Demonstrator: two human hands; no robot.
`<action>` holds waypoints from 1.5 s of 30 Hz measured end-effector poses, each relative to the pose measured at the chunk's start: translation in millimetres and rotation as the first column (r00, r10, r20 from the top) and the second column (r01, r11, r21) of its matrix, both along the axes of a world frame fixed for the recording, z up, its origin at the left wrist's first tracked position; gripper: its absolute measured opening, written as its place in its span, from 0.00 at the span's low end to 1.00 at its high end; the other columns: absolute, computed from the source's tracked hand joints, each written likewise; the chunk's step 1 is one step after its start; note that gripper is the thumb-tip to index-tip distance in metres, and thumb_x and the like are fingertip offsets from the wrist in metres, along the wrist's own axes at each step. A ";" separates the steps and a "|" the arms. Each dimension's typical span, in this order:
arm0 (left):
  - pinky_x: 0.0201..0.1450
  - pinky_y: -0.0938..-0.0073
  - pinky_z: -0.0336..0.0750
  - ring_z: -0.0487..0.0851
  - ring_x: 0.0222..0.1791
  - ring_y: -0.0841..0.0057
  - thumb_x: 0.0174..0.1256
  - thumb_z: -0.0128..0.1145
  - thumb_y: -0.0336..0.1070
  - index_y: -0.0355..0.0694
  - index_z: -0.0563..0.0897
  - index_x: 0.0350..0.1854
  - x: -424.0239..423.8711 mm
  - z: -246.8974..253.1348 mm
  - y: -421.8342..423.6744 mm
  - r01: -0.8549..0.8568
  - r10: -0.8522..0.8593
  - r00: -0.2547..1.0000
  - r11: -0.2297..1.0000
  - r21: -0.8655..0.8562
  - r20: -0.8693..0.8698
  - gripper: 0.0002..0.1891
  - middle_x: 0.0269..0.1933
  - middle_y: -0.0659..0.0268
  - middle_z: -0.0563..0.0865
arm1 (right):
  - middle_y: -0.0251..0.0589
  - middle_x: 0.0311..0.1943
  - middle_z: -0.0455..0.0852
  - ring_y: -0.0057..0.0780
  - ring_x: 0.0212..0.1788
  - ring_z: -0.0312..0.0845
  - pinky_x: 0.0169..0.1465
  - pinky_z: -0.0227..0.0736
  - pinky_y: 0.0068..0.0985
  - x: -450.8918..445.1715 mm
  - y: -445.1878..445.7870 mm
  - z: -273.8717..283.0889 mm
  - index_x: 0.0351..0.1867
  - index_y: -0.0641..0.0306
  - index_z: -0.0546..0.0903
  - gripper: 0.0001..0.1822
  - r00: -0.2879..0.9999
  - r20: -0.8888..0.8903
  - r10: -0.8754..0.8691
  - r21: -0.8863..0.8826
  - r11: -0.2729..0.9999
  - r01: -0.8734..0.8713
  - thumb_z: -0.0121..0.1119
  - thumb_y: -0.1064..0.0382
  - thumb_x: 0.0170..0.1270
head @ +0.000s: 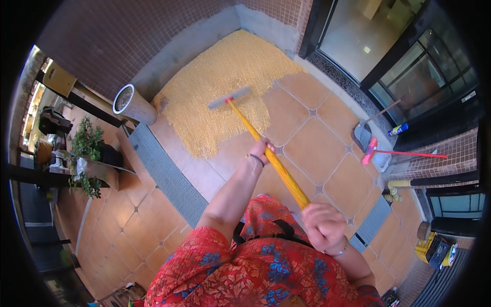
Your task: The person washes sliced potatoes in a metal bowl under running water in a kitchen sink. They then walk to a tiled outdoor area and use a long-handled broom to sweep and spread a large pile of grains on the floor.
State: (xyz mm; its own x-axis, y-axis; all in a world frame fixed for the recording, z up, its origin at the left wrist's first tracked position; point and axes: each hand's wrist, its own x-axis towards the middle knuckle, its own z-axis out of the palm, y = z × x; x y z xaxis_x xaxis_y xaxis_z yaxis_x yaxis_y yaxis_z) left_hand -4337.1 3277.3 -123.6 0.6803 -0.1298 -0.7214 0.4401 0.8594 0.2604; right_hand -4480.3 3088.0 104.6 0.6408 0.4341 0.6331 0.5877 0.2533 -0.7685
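Both my hands hold a long yellow wood-grained handle (285,172). My left hand (262,149) grips it partway along, a dark bracelet at the wrist. Around the near end closes my right hand (324,224), which hides the tip. At the far end, a red joint carries a wide, flat grey rake or squeegee head (239,93), slightly blurred. The head rests on or just over a spread layer of yellow grain (215,65), which looks like cracked corn. The layer reaches into the wall corner and ends in a ragged edge on the orange floor tiles (324,140).
A tall pale planter (136,105) stands at the grain's left edge, beside a grey drain grate (168,172). On the right are a dustpan (362,134), a red-handled brush (370,151) and a blue spray can (397,129) near the glass door. Potted plants (88,142) stand at left.
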 end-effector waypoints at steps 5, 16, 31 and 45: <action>0.19 0.78 0.68 0.67 0.15 0.76 0.60 0.44 0.26 0.41 0.63 0.21 -32.7 1.9 -60.5 -0.027 0.008 0.996 0.979 -0.204 -0.094 0.09 0.16 0.68 0.66 | 0.37 0.11 0.69 0.33 0.13 0.67 0.24 0.71 0.29 -2.0 -50.9 30.6 0.10 0.62 0.61 0.15 0.993 -0.050 0.107 0.011 0.994 -0.107 0.54 0.79 0.42; 0.34 0.69 0.74 0.73 0.24 0.71 0.59 0.45 0.28 0.40 0.68 0.24 -102.9 11.5 -229.6 0.062 -0.127 0.972 0.950 -0.305 -0.198 0.06 0.20 0.64 0.71 | 0.34 0.09 0.70 0.31 0.12 0.69 0.23 0.71 0.28 -47.1 -220.1 48.3 0.08 0.61 0.63 0.18 0.979 -0.165 0.122 0.023 0.993 -0.120 0.58 0.71 0.50; 0.35 0.69 0.75 0.73 0.24 0.69 0.58 0.46 0.28 0.39 0.68 0.22 -86.7 -35.7 -313.0 0.092 -0.185 0.947 0.939 -0.330 -0.261 0.07 0.20 0.64 0.71 | 0.34 0.09 0.69 0.31 0.12 0.67 0.24 0.72 0.28 -32.7 -298.9 15.7 0.07 0.61 0.60 0.21 0.962 -0.272 -0.022 -0.067 0.998 0.004 0.57 0.70 0.52; 0.20 0.74 0.69 0.67 0.15 0.74 0.58 0.42 0.26 0.41 0.65 0.21 76.1 -42.0 -199.9 -0.132 0.071 0.968 0.960 -0.248 -0.240 0.07 0.14 0.67 0.65 | 0.34 0.11 0.69 0.29 0.13 0.67 0.25 0.72 0.30 133.6 -196.0 -4.2 0.11 0.62 0.60 0.15 0.993 -0.072 0.097 0.069 0.993 -0.092 0.52 0.77 0.45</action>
State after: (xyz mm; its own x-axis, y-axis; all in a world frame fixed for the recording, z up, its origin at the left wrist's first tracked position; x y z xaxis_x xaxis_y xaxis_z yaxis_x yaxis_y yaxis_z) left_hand -4261.0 3077.4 -165.5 0.5219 -0.2726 -0.8083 0.3684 0.9267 -0.0747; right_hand -4346.7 2891.9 100.4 0.6459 0.4544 0.6135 0.4997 0.3559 -0.7897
